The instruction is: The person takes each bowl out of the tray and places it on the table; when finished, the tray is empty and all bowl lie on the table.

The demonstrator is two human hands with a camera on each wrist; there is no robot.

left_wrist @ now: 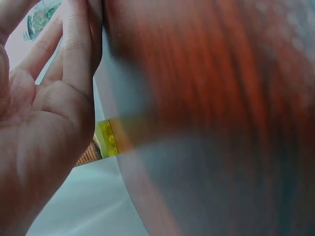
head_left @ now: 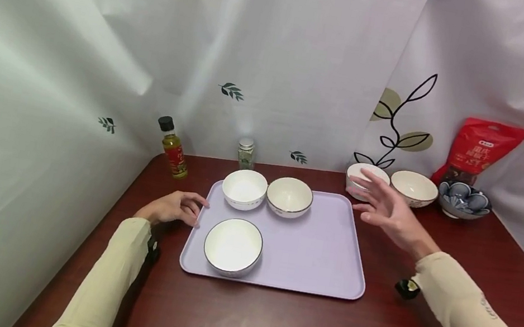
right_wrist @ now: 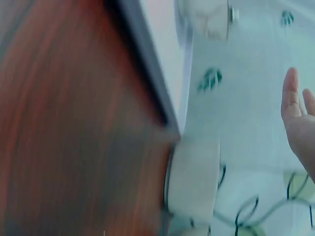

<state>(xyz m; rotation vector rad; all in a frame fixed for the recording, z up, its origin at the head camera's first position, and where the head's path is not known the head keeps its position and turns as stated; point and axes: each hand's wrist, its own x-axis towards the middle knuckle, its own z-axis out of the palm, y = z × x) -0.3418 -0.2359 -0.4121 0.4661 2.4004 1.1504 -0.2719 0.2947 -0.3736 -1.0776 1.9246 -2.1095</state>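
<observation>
A lavender tray [head_left: 317, 251] lies on the dark red-brown table. Toward its back left stand a white bowl [head_left: 244, 189] and a cream bowl [head_left: 289, 197], side by side. Another dark-rimmed bowl [head_left: 233, 247] sits at the front left of the tray. My left hand [head_left: 177, 208] is at the tray's left edge, fingertips at the rim, holding nothing; its fingers look extended in the left wrist view. Spread and empty, my right hand [head_left: 390, 208] hovers beyond the tray's right edge, partly covering a white bowl [head_left: 353, 171]. Whether it touches that bowl is not visible.
An oil bottle [head_left: 174, 153] and a small spice jar [head_left: 245, 154] stand at the back left. Along the back right are a cream bowl [head_left: 413, 187], a bowl of blue-grey dishware [head_left: 464, 200] and a red bag [head_left: 483, 148]. White cloth walls [head_left: 305, 79] enclose the table.
</observation>
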